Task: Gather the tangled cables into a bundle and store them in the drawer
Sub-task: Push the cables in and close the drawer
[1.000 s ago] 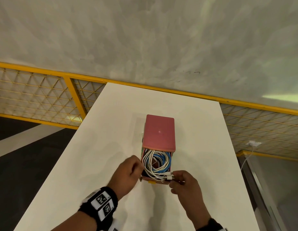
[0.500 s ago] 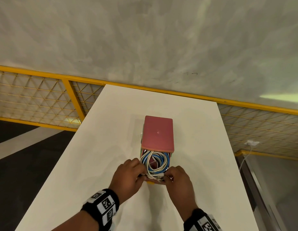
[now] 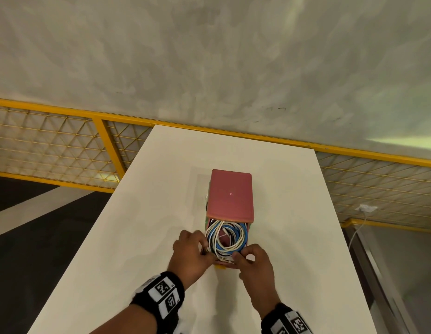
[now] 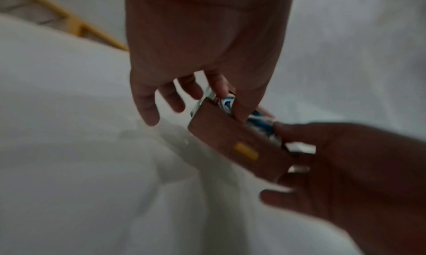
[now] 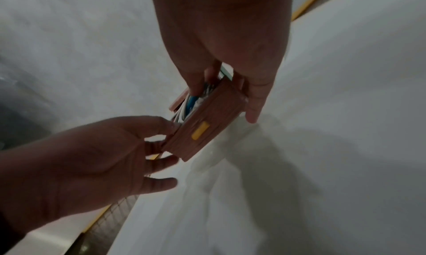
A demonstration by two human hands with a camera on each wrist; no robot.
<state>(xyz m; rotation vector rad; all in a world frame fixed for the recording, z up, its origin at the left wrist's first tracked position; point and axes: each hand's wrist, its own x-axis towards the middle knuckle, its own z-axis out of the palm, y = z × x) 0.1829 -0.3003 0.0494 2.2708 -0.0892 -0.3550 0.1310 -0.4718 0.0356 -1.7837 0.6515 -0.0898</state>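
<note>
A pink drawer box (image 3: 230, 196) stands mid-table with its drawer (image 3: 246, 239) pulled out toward me. A coil of white, blue and black cables (image 3: 225, 237) lies inside the drawer. My left hand (image 3: 206, 251) grips the drawer's near left corner, thumb down on the coil. My right hand (image 3: 238, 256) grips the near right corner the same way. In the left wrist view my left hand (image 4: 230, 98) straddles the drawer's side wall above the drawer front (image 4: 221, 131) and its yellow handle (image 4: 245, 151). In the right wrist view my right hand (image 5: 221, 89) pinches the drawer front (image 5: 214, 109) beside the cables (image 5: 191, 102).
The white table (image 3: 142, 237) runs away from me to a grey wall. A yellow mesh railing (image 3: 65, 145) borders the far edge and both sides. A white plug and cord (image 3: 366, 209) hang at the right, off the table.
The cable ends my right hand held over the drawer front now lie inside it. Both hands have closed in on the drawer's near corners.
</note>
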